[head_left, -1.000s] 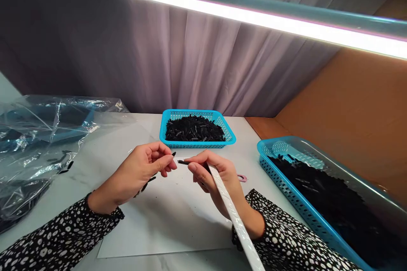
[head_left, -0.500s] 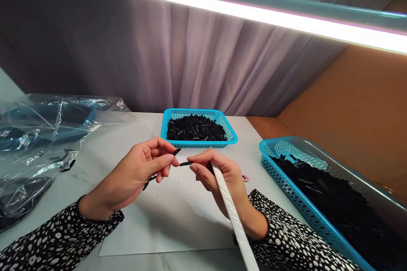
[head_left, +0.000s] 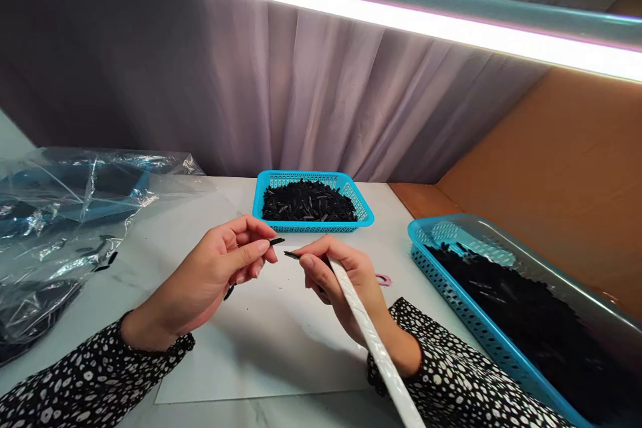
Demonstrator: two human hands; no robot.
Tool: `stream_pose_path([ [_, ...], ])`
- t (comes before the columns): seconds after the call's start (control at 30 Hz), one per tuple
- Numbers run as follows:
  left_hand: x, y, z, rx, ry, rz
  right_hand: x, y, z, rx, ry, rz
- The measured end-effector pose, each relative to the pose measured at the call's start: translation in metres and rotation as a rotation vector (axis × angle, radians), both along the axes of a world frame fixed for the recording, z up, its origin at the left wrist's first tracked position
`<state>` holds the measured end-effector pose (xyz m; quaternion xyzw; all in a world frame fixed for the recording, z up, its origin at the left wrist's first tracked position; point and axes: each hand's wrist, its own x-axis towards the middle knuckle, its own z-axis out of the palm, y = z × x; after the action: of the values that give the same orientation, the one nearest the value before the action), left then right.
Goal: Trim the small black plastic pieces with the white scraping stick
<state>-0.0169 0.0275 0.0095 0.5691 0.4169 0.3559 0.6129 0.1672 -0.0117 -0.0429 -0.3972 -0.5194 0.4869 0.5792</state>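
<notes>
My left hand (head_left: 228, 254) pinches a small flat black strip (head_left: 277, 241) between thumb and forefinger, its end pointing right. Another black piece (head_left: 229, 291) shows beneath that palm, mostly hidden. My right hand (head_left: 341, 274) is closed, and a thin dark tip (head_left: 291, 255) sticks out between thumb and forefinger toward the strip, a small gap apart. I cannot tell what the tip belongs to. A long white rod (head_left: 368, 334) with a patterned surface rests in the same hand and slants to the bottom edge. Both hands are above a white sheet (head_left: 261, 374).
Behind the hands stands a blue basket (head_left: 366, 217) heaped with black strips. A larger blue basket (head_left: 451, 294) of black pieces is at right. Clear plastic bags (head_left: 95, 194) lie left. A pink ring-like item (head_left: 384, 279) sits beside my right hand. A tube lamp (head_left: 401, 13) hangs above.
The strip in my left fingers now sits flatter and points further right. My right hand has turned a little, and the white rod's lower end has swung right.
</notes>
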Motion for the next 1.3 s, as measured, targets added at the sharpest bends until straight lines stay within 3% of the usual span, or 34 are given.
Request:
stream_pose_path([
  [0.27, 0.001, -0.006, 0.002, 0.035, 0.043, -0.003, -0.002, 0.001, 0.003, -0.142, 0.199, 0.117],
  [0.6, 0.001, -0.006, 0.001, 0.109, 0.079, -0.004, -0.002, 0.000, 0.002, -0.162, 0.248, 0.139],
  [0.87, 0.000, -0.012, -0.001, 0.228, 0.163, 0.021, 0.005, 0.005, 0.006, -0.236, 0.514, 0.208],
  [0.97, 0.001, -0.016, -0.002, 0.255, 0.179, 0.011, 0.004, 0.004, 0.004, -0.176, 0.408, 0.171],
  [1.17, 0.002, -0.021, -0.003, 0.277, 0.158, -0.023, 0.002, 0.001, -0.002, 0.127, -0.053, -0.002],
  [1.3, 0.001, -0.021, -0.002, 0.322, 0.187, -0.081, 0.002, 0.002, -0.005, 0.140, -0.063, -0.033],
])
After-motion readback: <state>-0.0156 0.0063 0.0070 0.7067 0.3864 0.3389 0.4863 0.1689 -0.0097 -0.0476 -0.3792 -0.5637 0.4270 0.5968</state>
